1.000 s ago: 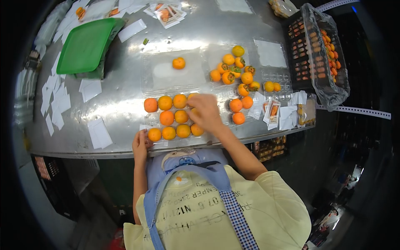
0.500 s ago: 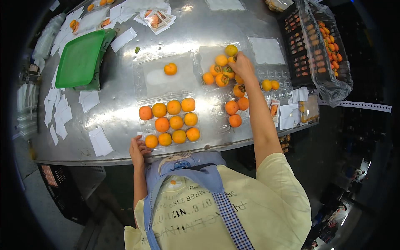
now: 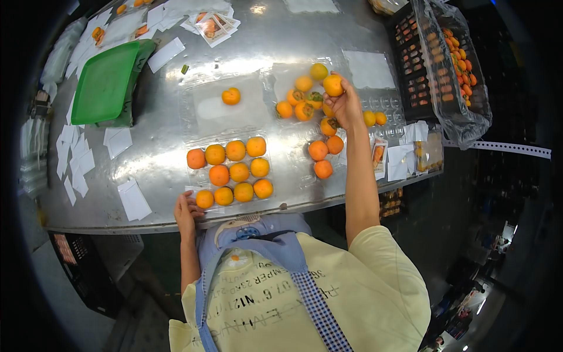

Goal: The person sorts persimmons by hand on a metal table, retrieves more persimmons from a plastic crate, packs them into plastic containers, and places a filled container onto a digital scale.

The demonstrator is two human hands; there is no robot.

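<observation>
My right hand (image 3: 345,104) is closed on an orange persimmon (image 3: 333,85), held up at the right edge of a loose group of persimmons (image 3: 304,111). These lie on a clear plastic sheet or tray, some with their green calyx up. My left hand (image 3: 186,211) rests with fingers apart at the near left corner of a clear tray (image 3: 192,178), beside its persimmons (image 3: 239,172). That tray holds persimmons in rows, with a gap at the left of the middle row. Behind it, one persimmon (image 3: 231,96) sits on another lined clear tray (image 3: 205,117).
A green tray (image 3: 102,88) stands at the left, near scattered white cards (image 3: 135,199). On the right are a plastic-lined black crate (image 3: 431,64) of orange fruit and a clear tray with two persimmons (image 3: 374,118). The metal table's near edge (image 3: 287,210) runs before me.
My right hand has lifted a persimmon out of the loose group. My left hand stays at the tray corner. The whole view has shifted slightly.
</observation>
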